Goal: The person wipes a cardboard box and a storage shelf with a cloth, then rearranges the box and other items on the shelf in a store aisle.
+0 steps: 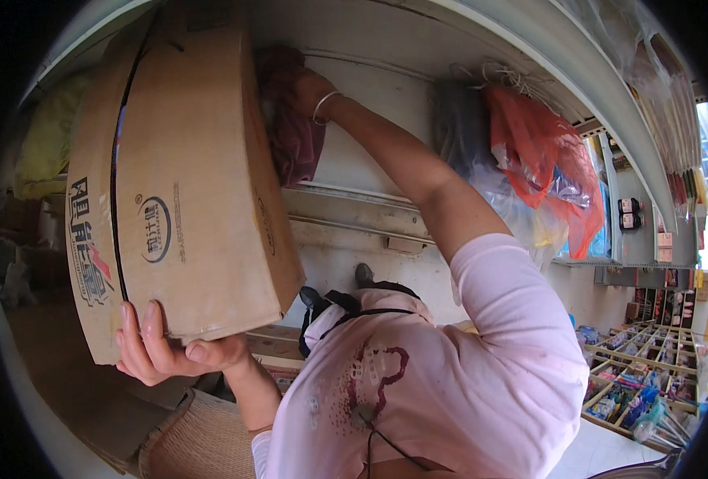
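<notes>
- Large cardboard box [202, 176] is seen filling the upper left of the frame, slightly tilted, with a dark slit running down its printed face.
- Its lower edge is held by the left hand [174, 347], lower left of the frame: fingers part-curled up onto the printed face, thumb to the right by the lower edge, palm under.
- Maroon cloth [296, 152] is bunched at upper centre, beside the box's right side, over the pale shelf [370, 104].
- The cloth is covered at its top by the right hand [310, 89]; fingers are mostly hidden, so how far they are closed cannot be told.
- Handling, judged: box stiff-walled, bulky; contents not seen, so weight unknown and fragility can't be ruled out. Smooth board could slide under one-handed support.
- Best hold: bottom corners, palm beneath, second hand on the opposite side; the slit should be avoided as a grip, flex likely there.
- Cloth judged soft, light, unbreakable; it can be bunched anywhere, best mid-fold.
- Red plastic bag [521, 144] is seen right of the right forearm, upper right.
</notes>
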A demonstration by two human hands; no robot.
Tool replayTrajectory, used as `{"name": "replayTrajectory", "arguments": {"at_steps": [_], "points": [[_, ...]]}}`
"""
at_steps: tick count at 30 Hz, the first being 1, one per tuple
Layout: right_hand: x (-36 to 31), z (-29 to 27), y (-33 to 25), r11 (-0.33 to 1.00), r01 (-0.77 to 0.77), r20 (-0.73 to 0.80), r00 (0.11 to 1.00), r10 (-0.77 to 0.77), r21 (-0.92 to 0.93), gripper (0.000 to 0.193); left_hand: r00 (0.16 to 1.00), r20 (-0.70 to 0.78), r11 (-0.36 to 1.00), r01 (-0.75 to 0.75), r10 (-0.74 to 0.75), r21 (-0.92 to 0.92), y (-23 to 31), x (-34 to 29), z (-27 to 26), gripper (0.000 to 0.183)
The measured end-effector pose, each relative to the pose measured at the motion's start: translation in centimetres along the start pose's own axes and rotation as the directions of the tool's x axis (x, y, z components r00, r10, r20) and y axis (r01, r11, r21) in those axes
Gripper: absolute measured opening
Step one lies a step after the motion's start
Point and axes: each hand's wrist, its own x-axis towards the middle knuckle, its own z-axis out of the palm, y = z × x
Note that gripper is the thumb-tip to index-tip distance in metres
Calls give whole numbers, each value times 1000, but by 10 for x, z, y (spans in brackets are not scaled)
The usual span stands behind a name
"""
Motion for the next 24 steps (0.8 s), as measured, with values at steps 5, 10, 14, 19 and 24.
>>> {"name": "replayTrajectory", "arguments": {"at_steps": [5,10,14,19,24], "points": [[-52,-53,8,606,-384,-268,923,276,-697,19,1000,1,999,1,-1,35,-4,-4,-6,50],[-127,-102,82,146,-756,-448,519,728,-639,25,1000,20,1000,-4,4,-6,-6,-4,-1,50],[-104,-92,87,277,-802,-356,506,786,-529,29,1000,11,1000,11,-11,-18,-2,-2,1,49],[-52,-41,25,811,-560,-200,825,529,-168,32,1000,-1,1000,3,-3,-31,-1,1,2,48],[-36,-52,-4,968,-247,-83,966,243,-36,31,1000,-21,999,-13,13,-41,-1,1,4,48]]}}
